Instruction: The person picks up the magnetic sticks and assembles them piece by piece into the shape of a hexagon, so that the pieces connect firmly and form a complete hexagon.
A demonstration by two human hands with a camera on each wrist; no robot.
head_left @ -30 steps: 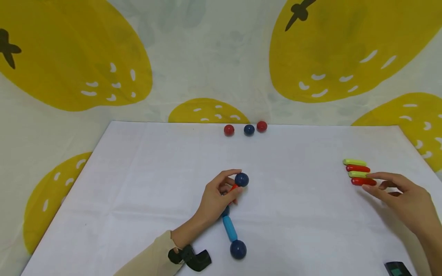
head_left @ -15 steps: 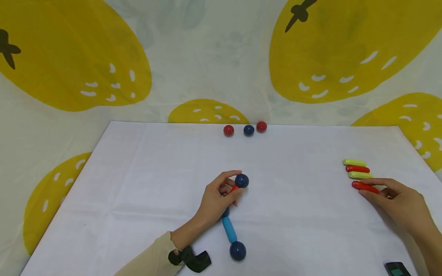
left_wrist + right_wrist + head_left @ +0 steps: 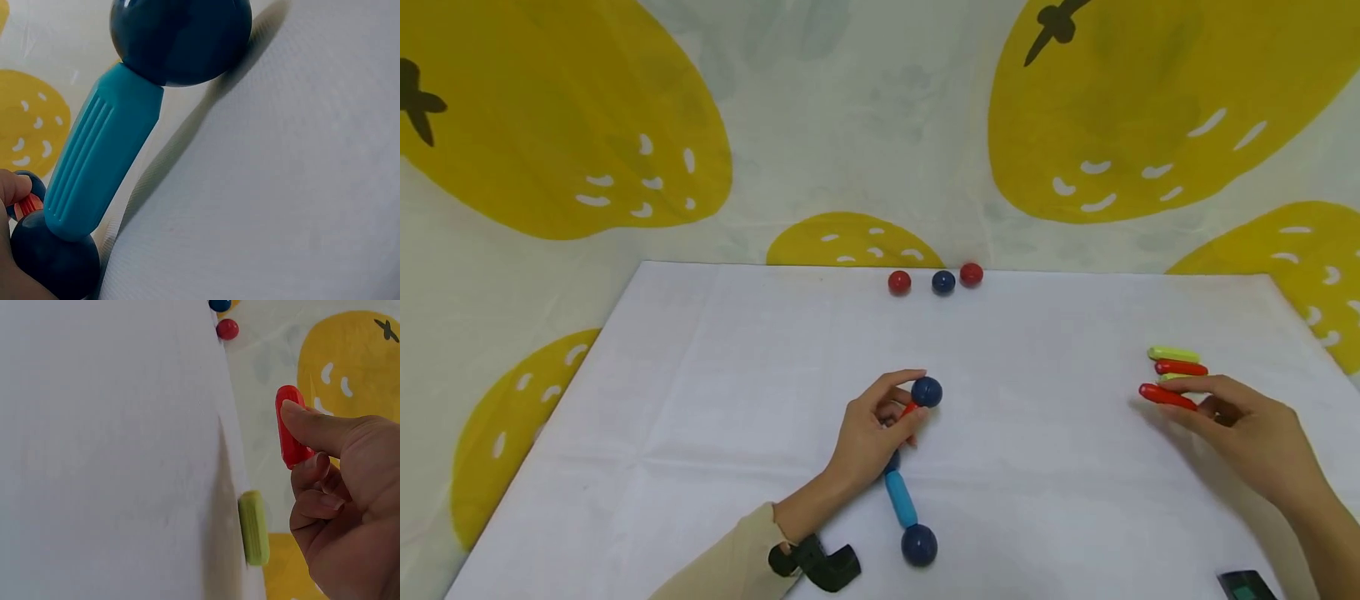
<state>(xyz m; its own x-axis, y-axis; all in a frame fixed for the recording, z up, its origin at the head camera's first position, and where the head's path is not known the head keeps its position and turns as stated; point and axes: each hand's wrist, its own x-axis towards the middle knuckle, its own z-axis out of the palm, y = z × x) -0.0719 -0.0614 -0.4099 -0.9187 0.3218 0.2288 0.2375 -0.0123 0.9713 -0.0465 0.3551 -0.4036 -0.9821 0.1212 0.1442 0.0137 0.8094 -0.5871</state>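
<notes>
My left hand (image 3: 876, 425) grips a joined chain of balls and rods near the middle of the table. At the chain's upper end sits a dark blue ball (image 3: 927, 392) on a red rod, mostly covered by my fingers. Lower down, a light blue rod (image 3: 900, 498) links two more dark blue balls, the nearest one (image 3: 919, 545) at the chain's bottom end. Between thumb and fingers, my right hand (image 3: 1255, 433) pinches a red rod (image 3: 292, 428), held above the table. Beside it lie a yellow-green rod (image 3: 1174, 354), another red rod (image 3: 1182, 367) and a partly hidden yellow-green one.
Along the far edge of the white table (image 3: 737, 333) rest a red ball (image 3: 899, 282), a blue ball (image 3: 943, 282) and a second red ball (image 3: 972, 275). Behind them hangs a cloth printed with yellow fruit. A dark device (image 3: 1247, 585) shows at the lower right.
My right hand has taken the nearest red rod from the row, lifted it and moved it a little to the left. My left hand and the chain have stayed in place.
</notes>
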